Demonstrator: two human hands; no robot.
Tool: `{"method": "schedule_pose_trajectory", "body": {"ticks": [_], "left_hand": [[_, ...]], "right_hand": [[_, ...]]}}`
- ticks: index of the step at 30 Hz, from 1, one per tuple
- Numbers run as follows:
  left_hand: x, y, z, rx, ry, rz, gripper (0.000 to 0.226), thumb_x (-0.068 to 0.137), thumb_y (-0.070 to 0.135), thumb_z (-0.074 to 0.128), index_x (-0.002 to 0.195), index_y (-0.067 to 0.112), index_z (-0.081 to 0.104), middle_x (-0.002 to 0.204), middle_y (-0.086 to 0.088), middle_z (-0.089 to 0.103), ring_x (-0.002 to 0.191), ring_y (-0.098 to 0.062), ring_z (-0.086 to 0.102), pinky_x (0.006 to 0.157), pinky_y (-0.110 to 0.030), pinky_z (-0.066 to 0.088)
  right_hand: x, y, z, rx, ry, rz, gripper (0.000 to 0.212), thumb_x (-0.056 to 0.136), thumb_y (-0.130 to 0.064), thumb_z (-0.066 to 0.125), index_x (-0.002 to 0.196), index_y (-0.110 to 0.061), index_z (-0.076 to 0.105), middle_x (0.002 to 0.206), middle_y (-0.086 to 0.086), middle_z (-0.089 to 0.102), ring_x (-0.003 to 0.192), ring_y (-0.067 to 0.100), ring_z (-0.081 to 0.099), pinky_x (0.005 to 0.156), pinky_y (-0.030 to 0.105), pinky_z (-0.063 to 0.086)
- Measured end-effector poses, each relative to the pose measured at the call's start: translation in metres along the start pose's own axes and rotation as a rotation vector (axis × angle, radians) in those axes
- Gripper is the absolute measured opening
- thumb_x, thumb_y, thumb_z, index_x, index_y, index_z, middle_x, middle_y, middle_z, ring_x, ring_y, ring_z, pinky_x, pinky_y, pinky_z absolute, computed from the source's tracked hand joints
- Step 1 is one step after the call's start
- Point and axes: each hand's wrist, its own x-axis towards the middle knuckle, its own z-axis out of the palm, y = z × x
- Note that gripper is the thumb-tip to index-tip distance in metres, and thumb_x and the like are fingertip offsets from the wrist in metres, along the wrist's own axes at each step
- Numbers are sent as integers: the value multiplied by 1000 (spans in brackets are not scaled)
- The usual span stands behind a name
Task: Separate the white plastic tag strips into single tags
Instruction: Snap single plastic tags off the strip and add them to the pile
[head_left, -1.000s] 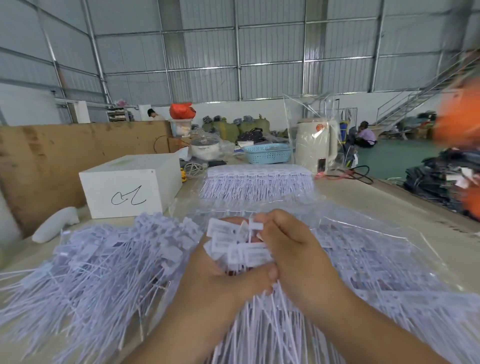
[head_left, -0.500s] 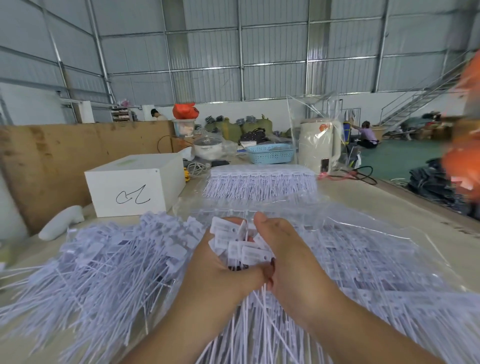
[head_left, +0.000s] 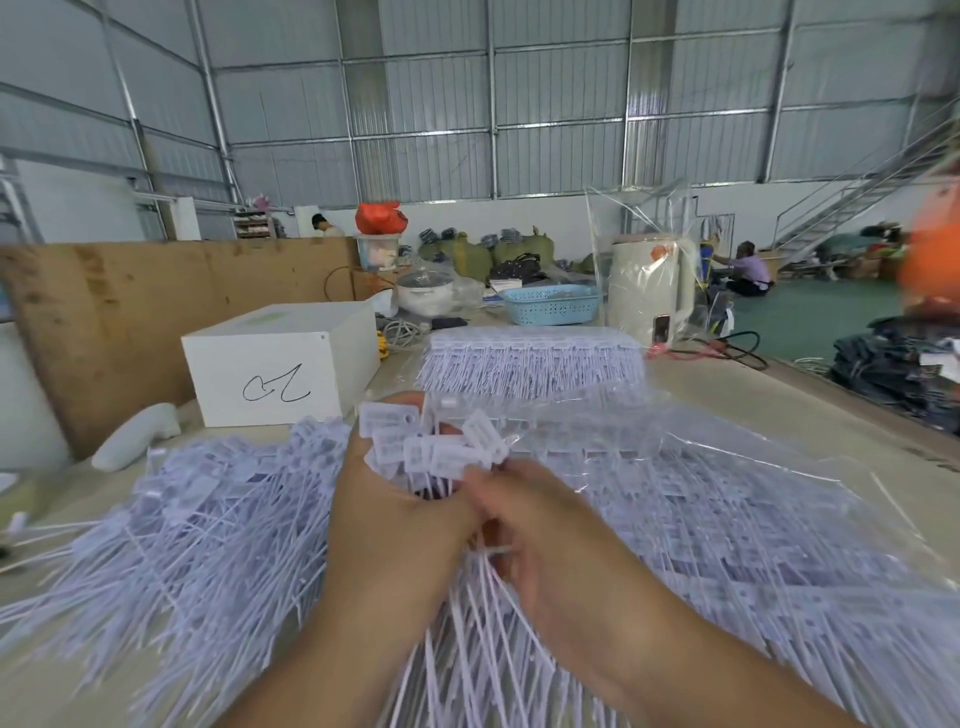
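My left hand (head_left: 387, 525) grips a bunch of white plastic tags (head_left: 431, 447) with their flat heads fanned out above my fingers and their thin tails hanging down between my wrists. My right hand (head_left: 540, 525) sits just to the right of the bunch, lower than the heads, with its fingers curled on the tails; it is blurred. A loose heap of single tags (head_left: 171, 525) lies on the table to the left. Joined tag strips in a clear plastic bag (head_left: 727, 525) lie to the right. Another neat strip stack (head_left: 530, 358) lies farther back.
A white box with a black scribble (head_left: 283, 369) stands at the back left, with a white handheld object (head_left: 137, 441) beside it. Behind are a brown board (head_left: 130, 312), a blue basket (head_left: 550, 306) and a cream kettle (head_left: 652, 288). People work in the background.
My right hand has slid down from the tag heads to the tails. The heads now fan out uncovered above my left hand.
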Motion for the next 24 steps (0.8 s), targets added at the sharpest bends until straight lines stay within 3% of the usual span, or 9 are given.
{"method": "schedule_pose_trajectory", "body": {"ticks": [2,5,9,10,13,15,17,21,24], "left_hand": [[3,3,-4,18,30,32,28,58,-4,61,80,14,61,66,2,65,60,-13,62,51,-25,49],[5,3,-9,81,81,42,29,63,-5,71,83,15,63,69,5,68,64,-8,65,54,-19,48],[5,1,-8,70,59,10,40,66,-11,74,84,24,67,73,3,71,68,-10,69,56,-21,51],[5,0,-7,49,34,0,38,64,-6,74,86,24,66,73,2,71,67,-11,68,56,-21,51],[7,-5,-6,3,8,-46,31,61,1,69,87,18,65,70,4,68,64,-10,65,53,-21,49],[7,-7,-6,-6,15,-74,31,60,3,70,85,21,66,71,3,69,65,-12,66,55,-23,50],[5,-8,-5,6,6,-94,35,59,5,70,90,20,66,77,-2,72,70,-16,69,60,-27,53],[4,-4,-4,44,-24,-88,35,65,3,75,95,14,64,81,-14,71,70,-20,69,64,-29,55],[1,2,-4,41,-50,-98,30,69,13,72,97,12,60,83,-22,65,68,-29,65,63,-44,53]], "right_hand": [[-4,4,5,-10,-135,60,54,67,-43,68,112,-13,68,107,10,72,98,21,67,90,35,51],[-11,2,8,35,-280,75,51,69,-26,73,118,-11,64,98,-3,73,87,9,69,67,19,51],[-15,-8,7,-43,-371,40,48,75,9,74,113,-18,62,86,-8,74,80,4,70,64,17,51],[-15,-9,7,-64,-377,31,50,75,11,73,112,-20,62,79,-10,72,73,3,68,59,17,50],[-14,-9,7,-182,-324,53,47,62,-7,80,104,-23,68,72,-8,66,63,7,61,51,22,42],[-14,-8,8,-213,-331,55,30,61,-5,76,80,-27,71,67,-4,63,59,8,58,50,23,42],[-15,-9,9,-261,-316,61,27,61,2,70,64,-25,70,61,-2,61,52,8,55,51,26,44],[-15,-7,10,-266,-263,96,23,65,3,70,62,-20,72,59,-4,63,46,6,53,51,26,45],[-14,-5,10,-227,-209,105,18,66,0,66,57,-17,68,43,0,50,36,11,43,47,25,43]]}}
